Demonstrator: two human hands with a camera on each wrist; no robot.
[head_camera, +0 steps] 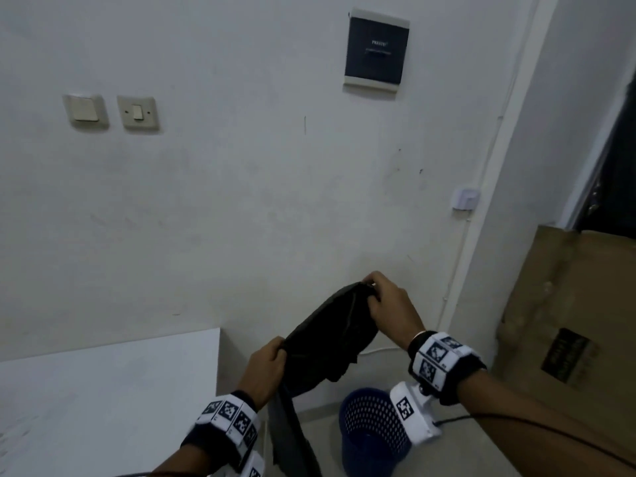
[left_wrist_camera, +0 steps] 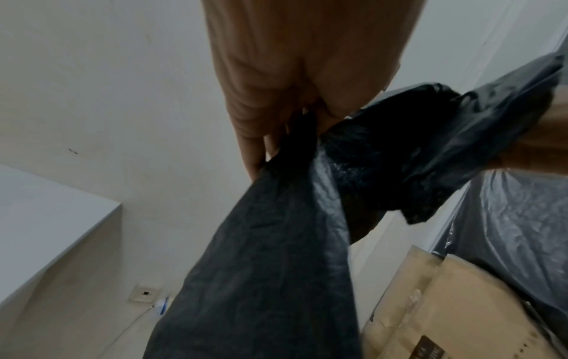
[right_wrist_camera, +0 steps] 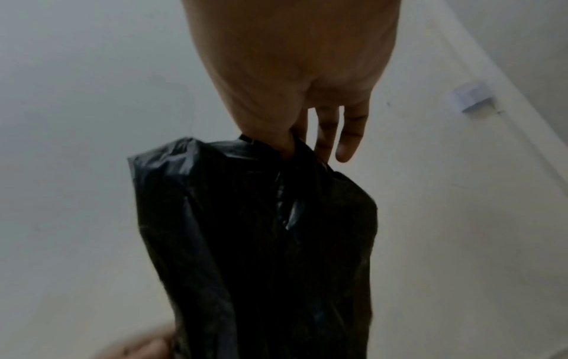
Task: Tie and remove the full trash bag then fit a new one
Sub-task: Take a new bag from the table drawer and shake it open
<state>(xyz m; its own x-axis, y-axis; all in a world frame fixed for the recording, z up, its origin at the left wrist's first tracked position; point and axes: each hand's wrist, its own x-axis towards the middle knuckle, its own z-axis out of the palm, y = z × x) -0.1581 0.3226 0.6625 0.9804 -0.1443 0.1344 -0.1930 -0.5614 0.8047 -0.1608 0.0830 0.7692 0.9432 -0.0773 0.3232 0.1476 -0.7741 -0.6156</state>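
A black plastic trash bag (head_camera: pixel 327 342) hangs in the air between both hands, above a dark blue mesh bin (head_camera: pixel 373 432) on the floor. My left hand (head_camera: pixel 266 364) grips the bag's near edge, and the rest of the bag trails down below it. My right hand (head_camera: pixel 385 301) pinches the far upper edge, higher and nearer the wall. In the left wrist view the bag (left_wrist_camera: pixel 276 255) runs from my left hand (left_wrist_camera: pixel 295 116) down and across to the right. In the right wrist view my right hand (right_wrist_camera: pixel 295 141) pinches the bag (right_wrist_camera: pixel 255 243), with two fingers sticking out loose.
A white table (head_camera: pixel 103 401) stands at lower left against the wall. A flattened cardboard box (head_camera: pixel 564 311) leans at the right beside a dark doorway. A cable (head_camera: pixel 454 420) lies on the floor behind the bin. Wall switches (head_camera: pixel 110 111) sit high on the left.
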